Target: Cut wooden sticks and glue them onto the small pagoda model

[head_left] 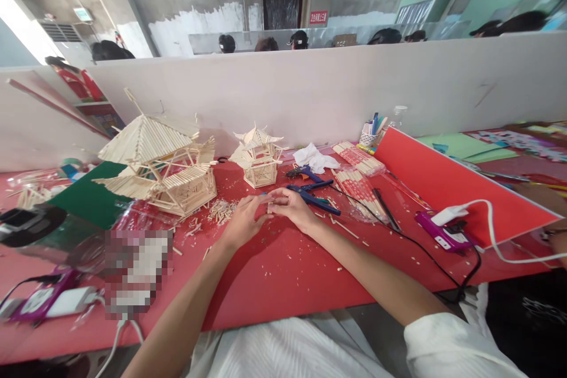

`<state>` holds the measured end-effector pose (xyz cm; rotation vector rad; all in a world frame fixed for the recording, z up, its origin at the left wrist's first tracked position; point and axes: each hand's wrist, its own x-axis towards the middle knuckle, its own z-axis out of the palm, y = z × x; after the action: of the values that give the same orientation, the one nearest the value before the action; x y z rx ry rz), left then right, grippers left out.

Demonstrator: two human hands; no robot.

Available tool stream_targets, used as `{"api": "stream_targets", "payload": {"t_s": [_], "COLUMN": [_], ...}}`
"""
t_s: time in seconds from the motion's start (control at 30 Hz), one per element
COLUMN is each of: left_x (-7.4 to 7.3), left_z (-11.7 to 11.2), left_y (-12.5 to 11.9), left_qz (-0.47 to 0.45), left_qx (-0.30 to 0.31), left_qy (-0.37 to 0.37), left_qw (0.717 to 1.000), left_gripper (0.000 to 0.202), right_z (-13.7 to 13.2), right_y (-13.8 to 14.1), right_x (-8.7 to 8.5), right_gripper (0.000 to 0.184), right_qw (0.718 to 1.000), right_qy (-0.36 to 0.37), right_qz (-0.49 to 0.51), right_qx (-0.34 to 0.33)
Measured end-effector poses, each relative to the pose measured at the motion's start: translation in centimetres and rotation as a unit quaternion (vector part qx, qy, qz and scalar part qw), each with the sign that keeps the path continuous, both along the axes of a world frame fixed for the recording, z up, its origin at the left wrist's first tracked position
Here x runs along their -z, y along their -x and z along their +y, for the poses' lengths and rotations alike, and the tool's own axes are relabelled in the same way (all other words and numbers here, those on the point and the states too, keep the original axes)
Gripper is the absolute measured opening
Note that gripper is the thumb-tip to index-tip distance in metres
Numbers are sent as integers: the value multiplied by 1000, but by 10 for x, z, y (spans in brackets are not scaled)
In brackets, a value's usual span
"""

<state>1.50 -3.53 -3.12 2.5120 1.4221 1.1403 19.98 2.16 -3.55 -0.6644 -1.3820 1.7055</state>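
My left hand point(246, 220) and my right hand point(291, 208) meet over the red table point(283, 271), fingertips pinched together. Something small and pale may be between them; I cannot make it out. Just behind the hands stands a small pavilion model of thin wooden sticks point(260, 162). A larger stick pavilion point(162, 159) with a wide ribbed roof is farther left. Beside my left hand lies a heap of short stick offcuts point(221, 211). Close to my right hand are a blue-handled glue gun point(312, 190) and blue-handled pliers point(305, 172).
Packs of sticks point(361, 192) and a white tissue point(316, 159) lie behind the tools. A red board point(456, 183) leans at right, near a purple power strip point(443, 231). At left are a clear bottle point(57, 236) and another power strip point(48, 298). A pale partition point(310, 88) closes the back.
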Motion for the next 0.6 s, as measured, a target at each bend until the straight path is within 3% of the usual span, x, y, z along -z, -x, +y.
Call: {"api": "stream_targets", "payload": {"t_s": [0.6], "left_x": [-1], "left_z": [0], "left_y": [-2], "left_qz": [17], "left_qx": [-6], "left_qy": [1], "left_qw": [1000], "left_gripper": [36], "right_z": [1], "right_y": [3], "right_x": [1], "right_gripper": [44], "right_qw": [1000], "right_qy": [-13], "right_qz": [-3], "right_qx": [12]}}
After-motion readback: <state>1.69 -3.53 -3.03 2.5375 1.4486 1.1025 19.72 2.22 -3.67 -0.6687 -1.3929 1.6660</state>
